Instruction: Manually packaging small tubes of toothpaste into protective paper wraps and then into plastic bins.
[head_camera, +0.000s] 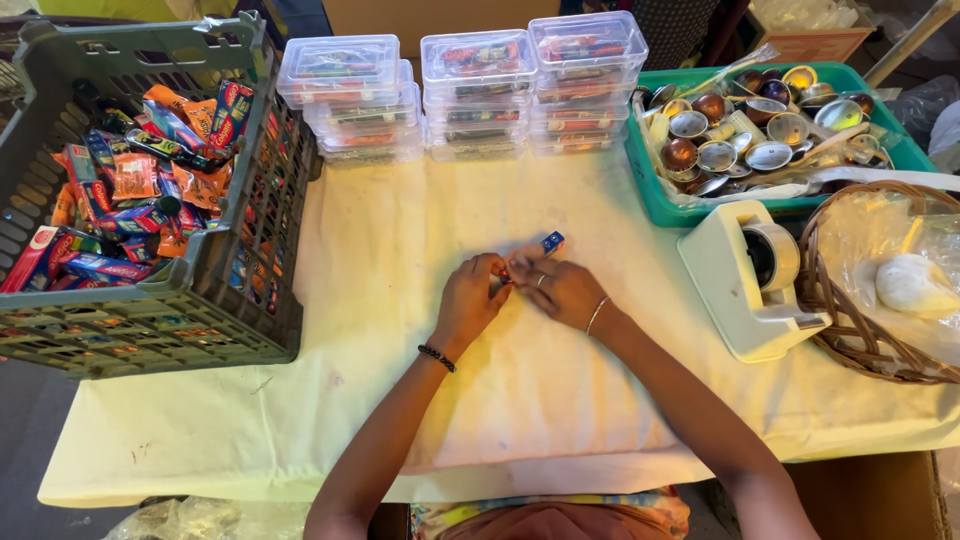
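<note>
Both hands meet mid-bench: the left hand (470, 297) and right hand (560, 288) pinch a small blue-and-red packet (551, 242) between fingertips, raised clear of the cream cloth (400, 250) for handling.

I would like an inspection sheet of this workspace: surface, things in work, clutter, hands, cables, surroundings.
Surface: table under a pale yellow cloth, with a few small stains.
Things in work: small blue and red packet, held between both hands at mid-table.
Clutter: grey crate of coloured packets at left; stacked clear lidded boxes at the back; green tray of small metal cups; white tape dispenser; wicker basket lined with plastic.
Hands: left hand, beaded bracelet at the wrist, and right hand, ring and thin bangle, both pinch the packet.
Cables: nothing seen.
Surroundings: cardboard boxes and plastic bags around the table.
</note>
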